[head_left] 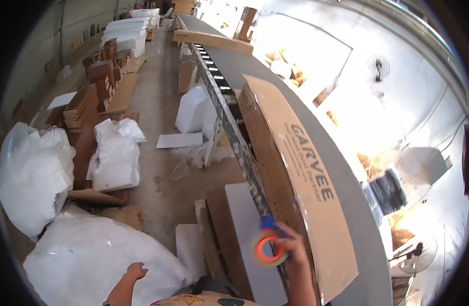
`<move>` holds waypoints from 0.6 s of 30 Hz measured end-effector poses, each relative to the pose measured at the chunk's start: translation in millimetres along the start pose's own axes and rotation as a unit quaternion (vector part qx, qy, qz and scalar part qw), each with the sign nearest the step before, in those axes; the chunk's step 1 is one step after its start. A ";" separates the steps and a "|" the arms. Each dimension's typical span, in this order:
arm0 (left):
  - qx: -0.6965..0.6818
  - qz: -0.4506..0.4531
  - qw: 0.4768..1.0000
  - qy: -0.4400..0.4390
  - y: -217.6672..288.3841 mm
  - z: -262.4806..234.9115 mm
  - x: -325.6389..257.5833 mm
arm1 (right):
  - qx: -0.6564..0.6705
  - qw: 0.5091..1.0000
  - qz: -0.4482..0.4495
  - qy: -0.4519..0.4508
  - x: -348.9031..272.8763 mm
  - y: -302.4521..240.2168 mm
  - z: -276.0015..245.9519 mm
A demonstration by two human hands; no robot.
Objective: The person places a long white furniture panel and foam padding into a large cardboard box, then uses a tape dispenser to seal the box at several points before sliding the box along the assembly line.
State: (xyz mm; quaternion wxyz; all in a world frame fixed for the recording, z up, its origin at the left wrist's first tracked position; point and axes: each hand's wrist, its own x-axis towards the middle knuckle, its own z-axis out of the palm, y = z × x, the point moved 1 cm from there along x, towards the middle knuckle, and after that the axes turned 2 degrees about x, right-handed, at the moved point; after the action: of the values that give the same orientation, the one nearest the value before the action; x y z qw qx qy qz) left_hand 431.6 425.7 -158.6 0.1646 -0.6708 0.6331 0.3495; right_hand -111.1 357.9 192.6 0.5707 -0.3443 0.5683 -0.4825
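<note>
On the conveyor belt [356, 209] lies one long carton [318, 214], top closed, full taping unclear; beside it, right hand [292, 248], grip closed round tape dispenser [259, 248]; left hand [137, 270], apparently empty, fingers loose.

The tape roll [257, 250] is blurred at lower centre; the left forearm [123, 289] is cut off by the bottom edge.

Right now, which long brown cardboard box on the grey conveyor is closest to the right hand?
The long brown cardboard box lying along the grey conveyor belt, beside the right hand. The other long brown box lies crosswise, farther away.
</note>
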 end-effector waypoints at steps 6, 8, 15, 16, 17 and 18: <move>-0.059 0.069 0.995 -0.040 8.1 72.7 36.0 | 0.174 0.954 -0.206 0.133 138.8 -47.1 -155.2; -0.041 0.135 0.983 -0.117 21.1 61.1 29.3 | 0.136 0.936 -0.255 0.201 175.2 -30.5 -198.8; -0.082 -0.097 0.992 -0.019 1.2 -22.3 11.2 | 0.162 0.919 -0.236 0.272 202.1 -37.5 -188.5; -0.069 -0.101 0.992 -0.020 10.7 -46.9 18.0 | 0.094 0.914 -0.257 0.299 195.8 -38.9 -197.1; -0.052 -0.077 0.996 -0.012 11.3 -54.8 36.2 | 0.119 0.913 -0.251 0.298 198.8 -52.7 -179.8; -0.033 -0.047 0.998 -0.007 10.4 -66.8 57.0 | 0.127 0.912 -0.242 0.307 197.0 -63.3 -169.1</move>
State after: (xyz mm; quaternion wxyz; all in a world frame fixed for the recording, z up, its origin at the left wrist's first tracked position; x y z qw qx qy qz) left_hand 436.3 338.0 -148.1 0.1632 -0.7024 0.5879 0.3665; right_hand -309.0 179.8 170.1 0.2729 -0.2309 0.5484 -0.7559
